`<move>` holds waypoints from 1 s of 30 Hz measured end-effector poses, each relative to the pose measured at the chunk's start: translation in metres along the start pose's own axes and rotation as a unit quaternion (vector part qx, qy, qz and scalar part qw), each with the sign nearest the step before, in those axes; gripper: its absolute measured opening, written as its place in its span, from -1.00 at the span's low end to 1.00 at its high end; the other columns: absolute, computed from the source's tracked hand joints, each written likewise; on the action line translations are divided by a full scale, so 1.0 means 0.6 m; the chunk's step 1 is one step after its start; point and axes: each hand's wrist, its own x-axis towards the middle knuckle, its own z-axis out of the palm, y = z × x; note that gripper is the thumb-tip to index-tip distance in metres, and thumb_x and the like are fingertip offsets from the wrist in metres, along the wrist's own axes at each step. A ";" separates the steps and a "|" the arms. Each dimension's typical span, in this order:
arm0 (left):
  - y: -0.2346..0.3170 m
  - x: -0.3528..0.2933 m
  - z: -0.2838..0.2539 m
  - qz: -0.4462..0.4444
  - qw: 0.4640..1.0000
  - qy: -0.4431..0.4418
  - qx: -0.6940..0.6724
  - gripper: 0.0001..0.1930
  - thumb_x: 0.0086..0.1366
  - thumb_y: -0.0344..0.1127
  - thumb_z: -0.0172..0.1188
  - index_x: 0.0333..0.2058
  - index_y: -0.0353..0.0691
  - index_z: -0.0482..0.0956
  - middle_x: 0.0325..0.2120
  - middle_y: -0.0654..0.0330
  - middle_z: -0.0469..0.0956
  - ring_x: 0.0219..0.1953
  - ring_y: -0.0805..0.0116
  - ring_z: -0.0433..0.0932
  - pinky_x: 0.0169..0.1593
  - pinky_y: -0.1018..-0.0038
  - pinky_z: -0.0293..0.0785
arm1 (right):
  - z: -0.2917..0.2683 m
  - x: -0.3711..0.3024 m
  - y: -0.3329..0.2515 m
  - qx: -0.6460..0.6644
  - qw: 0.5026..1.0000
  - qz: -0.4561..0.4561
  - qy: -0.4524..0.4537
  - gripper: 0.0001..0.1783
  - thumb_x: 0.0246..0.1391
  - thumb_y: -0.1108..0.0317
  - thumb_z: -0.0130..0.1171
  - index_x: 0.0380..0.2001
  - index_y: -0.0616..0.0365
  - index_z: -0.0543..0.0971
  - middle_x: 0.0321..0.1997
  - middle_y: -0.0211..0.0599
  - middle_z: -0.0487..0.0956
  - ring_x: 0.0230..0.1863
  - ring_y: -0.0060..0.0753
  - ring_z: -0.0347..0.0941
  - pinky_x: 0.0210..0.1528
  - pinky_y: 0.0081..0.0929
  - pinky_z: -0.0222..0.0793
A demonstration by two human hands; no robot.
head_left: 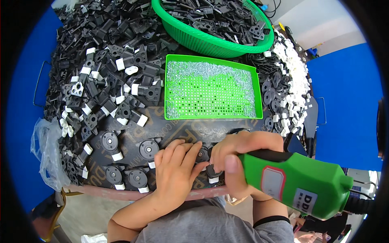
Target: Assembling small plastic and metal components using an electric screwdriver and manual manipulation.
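- Head view: I see two bare hands working over a dark table [172, 128], near its edge.
- The right hand [239, 156] is closed around the front part of a green power tool [296, 180]; the tool lies almost level, its body to the right, and its tip is hidden from me.
- The left hand [176, 164] is palm down; its forefinger and thumb come to two sides of a dark round part [202, 154], but I cannot tell if they pinch it or only steady it.
- This part is on the table, between the two hands; another dark disc [212, 172], with a white tab, lies just below it, beside the right hand.
- To the left of the left hand, four similar discs [137, 178] lie apart, each with a white tab.
- Beyond the hands is a light green tray [202, 95] with small silver screws [206, 69].
- Behind the tray stands a green basket [182, 32], full of dark pieces.
- At the far left I see a heap of dark parts [101, 32]; at the right, many white pieces [298, 77].
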 end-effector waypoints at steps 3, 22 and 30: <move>0.001 -0.002 0.005 -0.006 1.000 0.008 -0.006 -0.50 0.15 -0.19 0.36 0.06 -0.19 0.56 -0.09 0.21 0.51 0.10 0.19 0.43 0.09 0.25 0.22 | -0.025 0.014 -0.004 0.028 0.997 -0.037 -0.061 -0.70 0.26 0.41 0.13 -0.10 0.03 0.22 -0.57 -0.29 0.44 -0.59 -0.37 0.42 -0.46 -0.29 0.48; -0.007 -0.011 0.018 -0.018 0.999 -0.020 -0.037 -0.37 0.19 -0.11 0.38 0.16 -0.30 0.45 0.06 0.05 0.48 0.14 0.04 0.39 0.19 0.18 0.20 | -0.048 0.075 0.121 0.105 0.979 -0.087 0.153 -0.76 0.27 0.45 0.06 -0.05 0.10 0.30 -0.58 -0.32 0.38 -0.69 -0.48 0.26 -0.61 -0.44 0.31; -0.004 -0.010 0.019 -0.014 0.999 -0.012 -0.046 -0.39 0.20 -0.13 0.37 0.16 -0.30 0.44 0.07 0.05 0.48 0.15 0.05 0.39 0.19 0.19 0.21 | -0.048 0.074 0.118 0.103 0.981 -0.096 0.133 -0.76 0.27 0.47 0.06 -0.05 0.09 0.30 -0.56 -0.32 0.39 -0.67 -0.48 0.27 -0.60 -0.43 0.33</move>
